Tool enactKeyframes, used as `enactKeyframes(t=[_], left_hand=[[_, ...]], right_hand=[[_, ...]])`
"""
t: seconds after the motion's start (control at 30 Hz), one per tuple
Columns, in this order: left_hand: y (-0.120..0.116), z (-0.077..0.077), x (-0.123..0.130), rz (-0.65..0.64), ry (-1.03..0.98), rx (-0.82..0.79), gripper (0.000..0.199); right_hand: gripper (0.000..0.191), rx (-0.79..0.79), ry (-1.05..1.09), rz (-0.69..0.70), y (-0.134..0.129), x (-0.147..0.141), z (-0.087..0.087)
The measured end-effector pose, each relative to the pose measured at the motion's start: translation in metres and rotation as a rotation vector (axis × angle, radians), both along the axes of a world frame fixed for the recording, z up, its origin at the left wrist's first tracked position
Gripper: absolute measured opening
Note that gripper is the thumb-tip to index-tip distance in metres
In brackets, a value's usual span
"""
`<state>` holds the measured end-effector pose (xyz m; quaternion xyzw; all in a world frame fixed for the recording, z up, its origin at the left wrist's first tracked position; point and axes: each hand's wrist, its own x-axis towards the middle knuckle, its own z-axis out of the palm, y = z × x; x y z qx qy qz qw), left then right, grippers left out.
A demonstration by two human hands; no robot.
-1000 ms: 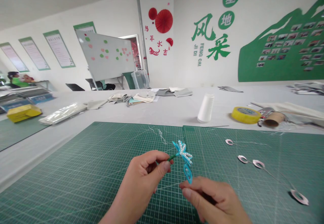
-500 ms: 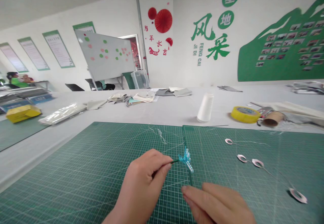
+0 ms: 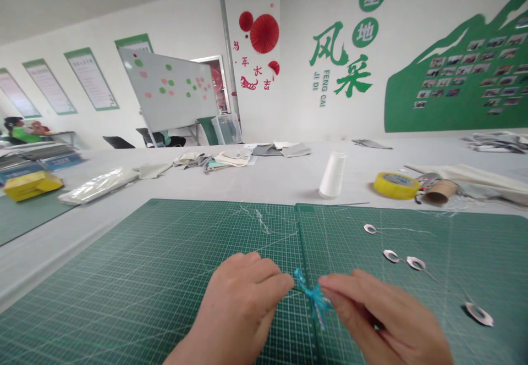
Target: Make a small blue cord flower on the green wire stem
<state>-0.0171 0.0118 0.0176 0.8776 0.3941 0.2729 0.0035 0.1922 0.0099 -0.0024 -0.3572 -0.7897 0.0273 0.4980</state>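
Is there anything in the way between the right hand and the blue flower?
Nothing that I can see. The right hand has its fingertips right at the blue flower, seeming to touch its petals. The left hand pinches the green stem from the other side. The pale rings lie apart, farther right.

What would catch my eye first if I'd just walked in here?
Probably the bright blue flower low in the middle, its green stem pinched by the left hand and the right hand at its petals. Next might come the large red fan on the wall, top center. The yellow tape roll also stands out, lying on the table beyond the green mat, right of the white cone.
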Motion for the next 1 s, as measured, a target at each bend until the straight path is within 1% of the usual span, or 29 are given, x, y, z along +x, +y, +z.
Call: enactKeyframes(t=[0.07,0.1,0.17,0.23,0.4,0.43,0.5,0.57,0.63,0.67,0.83,0.93,1.0], left_hand=[[-0.001,0.004,0.000,-0.039,0.054,-0.073,0.029],[-0.002,0.006,0.000,-0.064,0.067,-0.115,0.029],[-0.003,0.010,0.001,-0.120,0.041,-0.198,0.027],[-0.004,0.013,0.003,-0.169,-0.030,-0.290,0.024],[-0.005,0.019,0.006,-0.239,-0.290,-0.474,0.018],[-0.005,0.019,0.006,-0.236,-0.345,-0.498,0.018],[-0.005,0.019,0.006,-0.188,-0.450,-0.549,0.017],[-0.005,0.018,0.006,-0.102,-0.549,-0.605,0.016],[-0.003,0.015,0.006,-0.013,-0.630,-0.658,0.017],[-0.002,0.014,0.005,0.029,-0.661,-0.676,0.017],[0.002,0.011,0.005,0.178,-0.762,-0.757,0.017],[0.001,0.011,0.005,0.233,-0.798,-0.804,0.020],[0.001,0.010,0.005,0.259,-0.797,-0.781,0.020]], right_hand=[[0.011,-0.133,0.047,0.031,0.003,0.003,0.002],[0.011,-0.216,0.079,0.022,0.005,0.004,0.001],[0.014,-0.375,0.158,-0.009,0.009,0.007,-0.003],[0.020,-0.535,0.226,0.004,0.014,0.008,-0.009],[0.030,-0.865,0.357,0.192,0.020,0.002,-0.022],[0.031,-0.913,0.394,0.228,0.020,0.000,-0.023],[0.031,-0.990,0.466,0.303,0.020,-0.004,-0.023],[0.028,-1.021,0.513,0.381,0.019,-0.007,-0.022],[0.025,-1.002,0.496,0.445,0.019,-0.010,-0.022],[0.025,-0.979,0.481,0.449,0.018,-0.012,-0.023],[0.030,-0.887,0.435,0.299,0.009,-0.024,-0.033],[0.031,-0.819,0.337,0.259,0.002,-0.029,-0.038],[0.028,-0.738,0.240,0.232,-0.001,-0.029,-0.038]])
